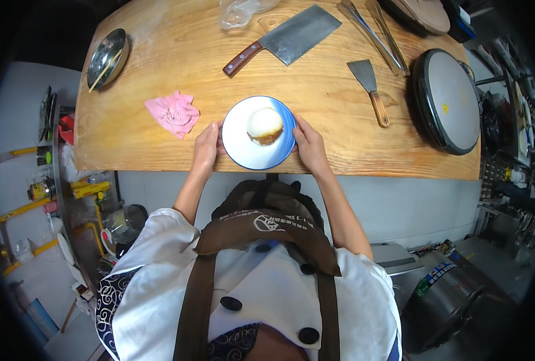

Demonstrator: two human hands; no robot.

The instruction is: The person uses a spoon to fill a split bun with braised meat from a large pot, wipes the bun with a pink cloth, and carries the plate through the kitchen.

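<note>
A white plate with a blue rim [238, 135] is at the near edge of the wooden table, gripped from both sides. On its right half sits a round filled bun [265, 122], pale on top, with brown filling showing at the side nearest me. My left hand [207, 146] grips the plate's left rim, fingers partly hidden beneath it. My right hand [310, 142] has the right rim, thumb along the edge. Left of the plate lies a crumpled pink cloth [173, 113] with dark stains.
On the wooden table [195, 58] lie a cleaver [290, 38], a scraper [370, 92] and metal tongs [378, 38]. A round electric griddle [448, 101] stands at the right edge. A metal bowl with chopsticks [109, 58] is at far left, a clear plastic bag [242, 11] at the back.
</note>
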